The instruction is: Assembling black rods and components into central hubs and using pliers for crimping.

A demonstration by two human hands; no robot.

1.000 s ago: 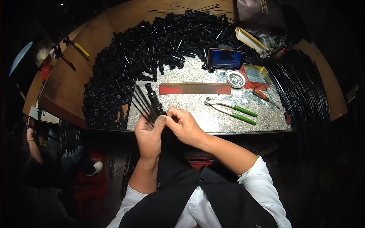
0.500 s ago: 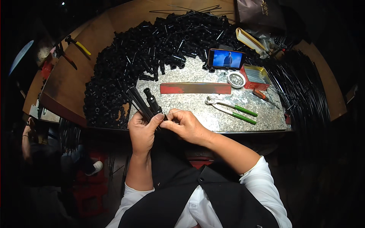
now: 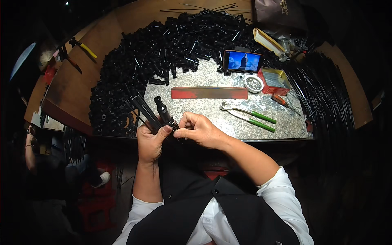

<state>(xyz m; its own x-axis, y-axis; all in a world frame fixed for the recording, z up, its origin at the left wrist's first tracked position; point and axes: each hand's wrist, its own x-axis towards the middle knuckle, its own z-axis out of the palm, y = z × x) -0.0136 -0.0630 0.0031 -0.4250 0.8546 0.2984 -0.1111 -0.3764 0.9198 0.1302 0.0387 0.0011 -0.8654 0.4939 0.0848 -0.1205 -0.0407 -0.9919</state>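
My left hand [image 3: 151, 143] is closed round a bundle of thin black ribs [image 3: 145, 109] and a black stepped tube [image 3: 162, 107], which together look like a folded umbrella frame. Ribs and tube slant up past my fingers, over the table's near edge. My right hand [image 3: 202, 131] pinches at the lower end of the tube, beside my left thumb. Whatever lies between those right fingertips is too small to make out. On the table just beyond are a long red block [image 3: 209, 93] and end-cutting pincers with green handles [image 3: 261, 125].
A large heap of black tubular parts [image 3: 163, 45] curves round the back and left. Toward the right stand a phone [image 3: 243, 62], a white bowl [image 3: 246, 85] of small metal bits, a red box [image 3: 271, 89] and a screwdriver [image 3: 279, 99]. Long black rods [image 3: 326, 90] lie beyond them.
My right hand has turned and its fingers have lifted slightly at the tube's base. A thin wire that showed above those fingers no longer shows. The tube has shifted a little.
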